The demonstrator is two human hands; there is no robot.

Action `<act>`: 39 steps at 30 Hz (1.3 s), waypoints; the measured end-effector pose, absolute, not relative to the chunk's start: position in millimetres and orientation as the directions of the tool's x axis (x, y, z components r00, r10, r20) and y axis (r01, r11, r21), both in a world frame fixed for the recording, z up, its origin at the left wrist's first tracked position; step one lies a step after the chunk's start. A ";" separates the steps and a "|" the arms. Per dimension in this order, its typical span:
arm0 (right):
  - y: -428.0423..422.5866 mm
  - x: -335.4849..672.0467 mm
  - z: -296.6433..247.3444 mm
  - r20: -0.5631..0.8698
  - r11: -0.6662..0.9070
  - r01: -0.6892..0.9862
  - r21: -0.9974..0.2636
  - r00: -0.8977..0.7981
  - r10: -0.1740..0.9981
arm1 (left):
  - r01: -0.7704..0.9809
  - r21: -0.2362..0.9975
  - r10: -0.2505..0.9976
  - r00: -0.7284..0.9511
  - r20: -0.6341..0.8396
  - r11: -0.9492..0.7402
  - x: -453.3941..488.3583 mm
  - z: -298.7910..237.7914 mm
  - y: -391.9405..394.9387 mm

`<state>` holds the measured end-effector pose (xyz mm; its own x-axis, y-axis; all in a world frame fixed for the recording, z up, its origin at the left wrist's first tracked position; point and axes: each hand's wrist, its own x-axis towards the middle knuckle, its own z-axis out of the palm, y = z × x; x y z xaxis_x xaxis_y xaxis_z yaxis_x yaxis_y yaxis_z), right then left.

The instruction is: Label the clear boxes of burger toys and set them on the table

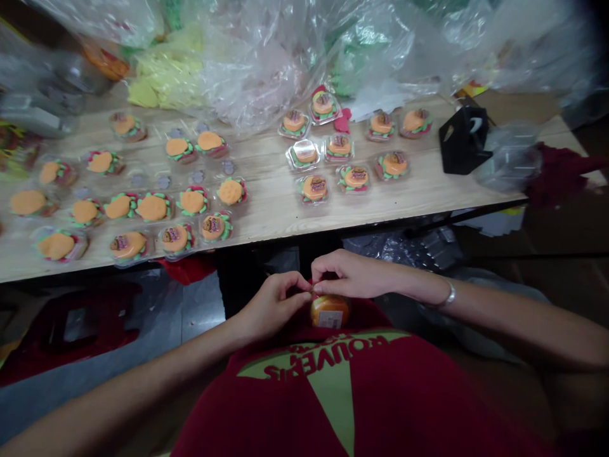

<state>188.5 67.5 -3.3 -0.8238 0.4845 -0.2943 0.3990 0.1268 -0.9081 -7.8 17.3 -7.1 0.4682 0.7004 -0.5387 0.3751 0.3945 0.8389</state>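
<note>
In my lap, against the red shirt, lies a toy burger pack [330, 311], an orange rounded piece with a white label facing me. My left hand [276, 301] pinches at its far left edge, thumb and index finger together. Coming from the right, my right hand [346, 273] pinches at the same spot, fingertips touching those of the left. Whatever small part of the pack's edge sits between the fingertips is too small to make out. The hands are below the table's front edge.
On the wooden table [266, 209], several toy burgers in open clear boxes [152, 206] spread over the left. Several closed burger boxes [353, 178] stand right of the middle. A black tape dispenser [464, 139] is at the right. Plastic bags [266, 57] line the back.
</note>
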 end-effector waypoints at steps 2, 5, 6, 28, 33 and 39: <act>66.1 188.7 -5.8 -0.309 0.085 0.392 -0.916 -0.825 0.473 | 0.370 0.831 0.703 0.449 -0.551 0.415 -6.3 -6.7 15.3; 65.2 189.7 -8.5 -0.327 0.058 0.398 -0.915 -0.820 0.469 | 0.373 0.822 0.707 0.426 -0.564 0.431 -3.3 -5.9 13.4; 64.7 190.3 -8.9 -0.332 0.057 0.403 -0.913 -0.818 0.469 | 0.378 0.817 0.705 0.422 -0.570 0.435 -2.3 -5.9 13.1; 34.2 216.9 -34.7 -0.284 -0.114 0.361 -0.926 -0.463 0.840 | 0.272 0.869 0.842 0.251 -0.478 0.413 -6.8 -19.5 18.9; 35.7 206.4 -32.9 -0.189 0.003 0.382 -0.924 -0.463 0.866 | 0.295 0.852 0.782 0.347 -0.518 0.433 -11.9 -15.5 28.9; 39.5 198.1 -46.8 -0.324 -0.264 0.206 -0.942 -0.373 0.869 | 0.036 0.856 0.797 0.347 -0.495 0.516 -10.0 -24.6 25.2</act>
<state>198.1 39.5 -46.8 -0.3726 0.8695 -0.3244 0.2057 -0.2635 -0.9425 -10.0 25.2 -24.6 0.3475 0.7966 -0.4946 0.0355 0.5159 0.8559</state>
